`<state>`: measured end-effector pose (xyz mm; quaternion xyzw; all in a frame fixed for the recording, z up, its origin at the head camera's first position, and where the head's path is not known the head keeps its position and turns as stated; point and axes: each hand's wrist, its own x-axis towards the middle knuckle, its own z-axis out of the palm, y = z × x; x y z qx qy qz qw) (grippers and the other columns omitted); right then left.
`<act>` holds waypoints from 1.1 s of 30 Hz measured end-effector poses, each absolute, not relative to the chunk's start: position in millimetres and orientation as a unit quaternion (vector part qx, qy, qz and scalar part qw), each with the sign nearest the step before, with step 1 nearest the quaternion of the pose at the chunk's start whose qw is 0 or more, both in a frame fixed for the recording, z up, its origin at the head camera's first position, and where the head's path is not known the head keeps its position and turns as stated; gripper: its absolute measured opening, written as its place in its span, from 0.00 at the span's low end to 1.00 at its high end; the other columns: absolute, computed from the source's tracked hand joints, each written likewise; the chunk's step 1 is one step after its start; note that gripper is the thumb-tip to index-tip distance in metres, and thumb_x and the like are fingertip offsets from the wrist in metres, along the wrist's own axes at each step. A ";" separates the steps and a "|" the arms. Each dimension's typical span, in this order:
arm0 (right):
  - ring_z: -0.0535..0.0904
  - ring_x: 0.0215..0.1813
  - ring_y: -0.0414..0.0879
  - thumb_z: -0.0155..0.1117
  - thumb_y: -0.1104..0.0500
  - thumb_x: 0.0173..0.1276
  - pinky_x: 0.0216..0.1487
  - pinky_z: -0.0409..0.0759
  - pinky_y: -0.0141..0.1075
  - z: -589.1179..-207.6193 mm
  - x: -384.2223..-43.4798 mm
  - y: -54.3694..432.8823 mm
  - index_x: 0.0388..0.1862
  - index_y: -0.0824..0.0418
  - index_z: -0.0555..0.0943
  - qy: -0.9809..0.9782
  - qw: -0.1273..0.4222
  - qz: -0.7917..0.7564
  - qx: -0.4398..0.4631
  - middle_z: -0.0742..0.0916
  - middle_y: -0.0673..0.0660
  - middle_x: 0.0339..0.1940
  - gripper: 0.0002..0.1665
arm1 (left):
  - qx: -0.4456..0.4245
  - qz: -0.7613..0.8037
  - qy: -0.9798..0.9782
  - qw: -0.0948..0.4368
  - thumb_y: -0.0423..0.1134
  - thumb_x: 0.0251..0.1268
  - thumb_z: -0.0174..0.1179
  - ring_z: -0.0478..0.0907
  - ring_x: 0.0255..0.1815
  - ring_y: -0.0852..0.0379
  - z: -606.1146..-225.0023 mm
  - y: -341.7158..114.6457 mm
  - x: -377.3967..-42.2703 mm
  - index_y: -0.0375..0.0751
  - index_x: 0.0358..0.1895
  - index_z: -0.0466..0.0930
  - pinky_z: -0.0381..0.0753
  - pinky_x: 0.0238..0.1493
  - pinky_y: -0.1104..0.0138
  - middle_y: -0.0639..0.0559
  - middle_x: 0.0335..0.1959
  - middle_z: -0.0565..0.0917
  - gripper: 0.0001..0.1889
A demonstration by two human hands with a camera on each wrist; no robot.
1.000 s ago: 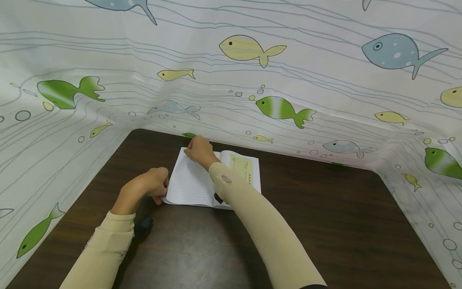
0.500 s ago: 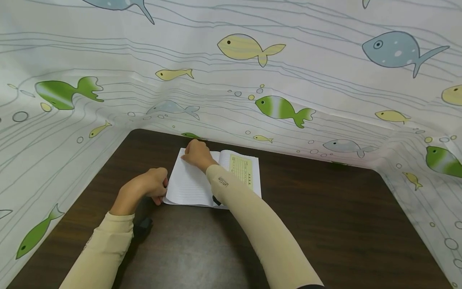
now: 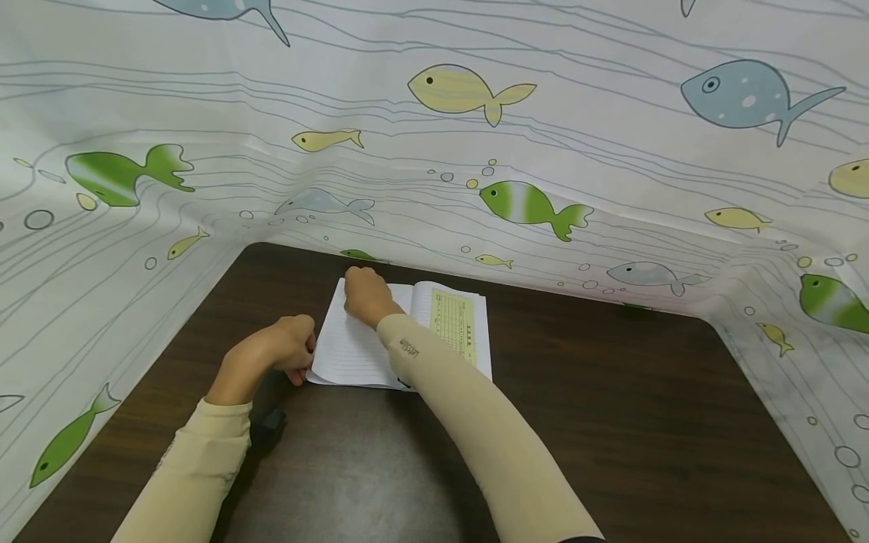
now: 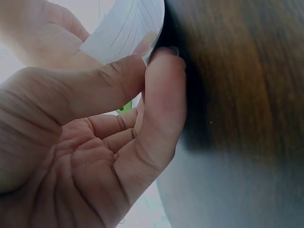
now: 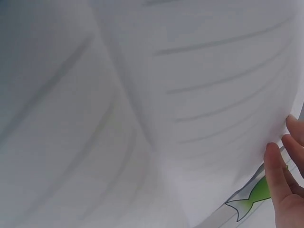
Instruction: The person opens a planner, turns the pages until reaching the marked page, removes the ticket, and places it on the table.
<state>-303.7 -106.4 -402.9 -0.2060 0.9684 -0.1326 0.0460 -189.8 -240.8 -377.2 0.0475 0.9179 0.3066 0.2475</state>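
An open notebook [image 3: 360, 339] with lined pages lies near the back of the table. My left hand [image 3: 285, 343] is at its lower left corner. In the left wrist view, the thumb and index finger of the left hand [image 4: 109, 128] pinch the curved corner of a lined page [image 4: 133, 26]. My right hand [image 3: 366, 296] is over the upper part of the left page, its fingers curled down and partly hidden from above. Fingertips of a hand [image 5: 287, 175] touch the edge of the bowed page [image 5: 204, 104] in the right wrist view.
A yellow printed slip [image 3: 451, 320] lies on the notebook's right page. The dark wooden table [image 3: 611, 407] is bordered by a white fish-patterned sheet [image 3: 421, 173]. Small black devices, such as the one [image 3: 269, 426] at the left wrist, sit under the wrists.
My right hand has slid a little left and toward me over the left page, and its forearm has shifted left with it. The left hand keeps its place.
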 end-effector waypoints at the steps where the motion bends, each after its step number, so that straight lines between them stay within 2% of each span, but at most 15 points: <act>1: 0.85 0.42 0.46 0.69 0.63 0.75 0.42 0.87 0.37 -403.1 -303.5 -107.2 0.48 0.59 0.86 0.969 0.047 -0.126 -0.206 0.90 0.54 0.47 0.06 | 0.049 0.307 0.918 0.248 0.21 0.70 0.55 0.89 0.23 0.52 -377.4 -241.0 -190.0 0.23 0.44 0.72 0.92 0.31 0.60 0.37 0.28 0.84 0.04; 5: 0.84 0.42 0.45 0.65 0.63 0.78 0.41 0.86 0.37 -402.7 -302.1 -109.9 0.50 0.59 0.85 0.972 0.049 -0.105 -0.205 0.90 0.54 0.49 0.07 | 0.045 0.315 0.914 0.251 0.21 0.70 0.54 0.89 0.23 0.53 -377.9 -241.9 -190.5 0.22 0.45 0.72 0.93 0.32 0.60 0.37 0.28 0.85 0.04; 6: 0.85 0.44 0.45 0.64 0.64 0.78 0.42 0.87 0.37 -390.8 -293.0 -106.9 0.51 0.60 0.84 0.971 0.055 -0.100 -0.208 0.90 0.55 0.50 0.07 | 0.044 0.318 0.913 0.251 0.21 0.71 0.54 0.88 0.23 0.53 -378.1 -242.2 -190.6 0.21 0.45 0.72 0.93 0.32 0.60 0.37 0.28 0.85 0.05; 8: 0.86 0.43 0.44 0.62 0.63 0.79 0.41 0.87 0.38 -400.9 -301.1 -109.5 0.50 0.58 0.85 0.972 0.047 -0.098 -0.210 0.90 0.54 0.49 0.07 | 0.043 0.323 0.911 0.252 0.21 0.72 0.53 0.88 0.23 0.54 -378.7 -243.1 -190.9 0.21 0.46 0.72 0.93 0.32 0.60 0.37 0.28 0.85 0.05; 14: 0.89 0.49 0.47 0.61 0.63 0.79 0.44 0.88 0.40 -399.4 -299.9 -109.8 0.51 0.58 0.85 0.972 0.043 -0.082 -0.216 0.91 0.55 0.53 0.08 | 0.042 0.328 0.909 0.254 0.22 0.75 0.52 0.88 0.23 0.54 -378.7 -245.9 -191.3 0.21 0.48 0.73 0.92 0.32 0.60 0.37 0.29 0.85 0.06; 15: 0.89 0.51 0.47 0.62 0.65 0.79 0.46 0.89 0.40 -389.0 -291.5 -108.1 0.53 0.59 0.85 0.972 0.051 -0.074 -0.216 0.90 0.56 0.55 0.09 | 0.042 0.329 0.908 0.255 0.22 0.75 0.51 0.88 0.23 0.54 -378.6 -246.1 -191.4 0.21 0.48 0.73 0.92 0.32 0.60 0.38 0.29 0.85 0.06; 19: 0.89 0.52 0.47 0.60 0.65 0.80 0.47 0.89 0.39 -383.5 -285.6 -105.7 0.53 0.60 0.85 0.971 0.044 -0.069 -0.224 0.90 0.56 0.55 0.09 | 0.036 0.340 0.904 0.258 0.22 0.77 0.49 0.87 0.24 0.52 -378.5 -245.8 -192.1 0.21 0.48 0.73 0.93 0.32 0.60 0.38 0.29 0.84 0.06; 24: 0.89 0.54 0.47 0.59 0.64 0.82 0.49 0.88 0.39 -381.5 -282.8 -104.9 0.55 0.60 0.85 0.969 0.044 -0.066 -0.233 0.90 0.57 0.56 0.10 | 0.021 0.369 0.892 0.260 0.27 0.86 0.43 0.87 0.23 0.52 -379.1 -244.4 -193.3 0.22 0.43 0.72 0.93 0.31 0.58 0.36 0.29 0.83 0.10; 27: 0.88 0.54 0.47 0.60 0.64 0.81 0.50 0.88 0.39 -381.7 -282.8 -105.6 0.56 0.60 0.84 0.969 0.048 -0.066 -0.232 0.90 0.57 0.56 0.11 | 0.026 0.367 0.893 0.258 0.30 0.87 0.48 0.88 0.22 0.53 -378.7 -244.7 -193.5 0.22 0.43 0.73 0.93 0.31 0.58 0.36 0.29 0.84 0.12; 31: 0.87 0.54 0.46 0.59 0.64 0.82 0.51 0.88 0.38 -382.6 -283.1 -105.6 0.57 0.60 0.84 0.970 0.055 -0.069 -0.228 0.89 0.57 0.57 0.11 | 0.042 0.336 0.907 0.252 0.29 0.78 0.62 0.89 0.22 0.54 -376.2 -245.0 -191.6 0.21 0.44 0.74 0.93 0.33 0.59 0.38 0.28 0.85 0.10; 33: 0.87 0.54 0.46 0.59 0.64 0.82 0.51 0.88 0.38 -383.0 -283.1 -105.4 0.58 0.60 0.84 0.970 0.057 -0.070 -0.226 0.89 0.56 0.58 0.11 | 0.045 0.325 0.911 0.250 0.28 0.75 0.65 0.89 0.22 0.54 -375.7 -244.5 -190.8 0.21 0.45 0.74 0.93 0.34 0.59 0.38 0.27 0.85 0.11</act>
